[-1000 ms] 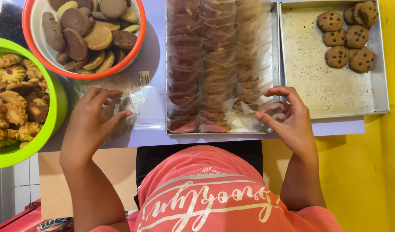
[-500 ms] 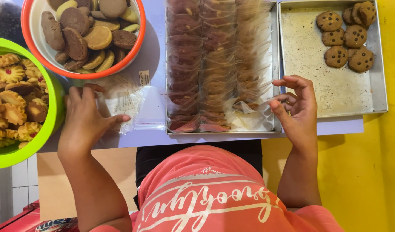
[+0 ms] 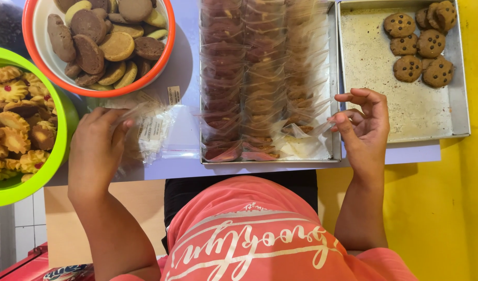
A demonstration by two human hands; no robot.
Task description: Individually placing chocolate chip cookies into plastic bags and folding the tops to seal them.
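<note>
The bags [image 3: 150, 132] under the left hand [image 3: 96, 151] are thin clear plastic, glossy and crinkled. The wrapped rows [image 3: 249, 78] show the same shiny film. Both trays [image 3: 460, 104] are dull brushed metal, the right one stained and crumb-flecked. The bowls [image 3: 67, 112] are smooth glossy plastic. The cookies [image 3: 408, 67] look rough and matt. The desk [image 3: 184, 67] is smooth, faintly sheened.

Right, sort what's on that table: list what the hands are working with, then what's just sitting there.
In hand:
- left hand on the clear plastic bags
- right hand at the edge of the middle tray of bagged cookies

Sitting there:
- orange bowl of round biscuits
- green bowl of yellow cookies
- right tray with chocolate chip cookies
</note>
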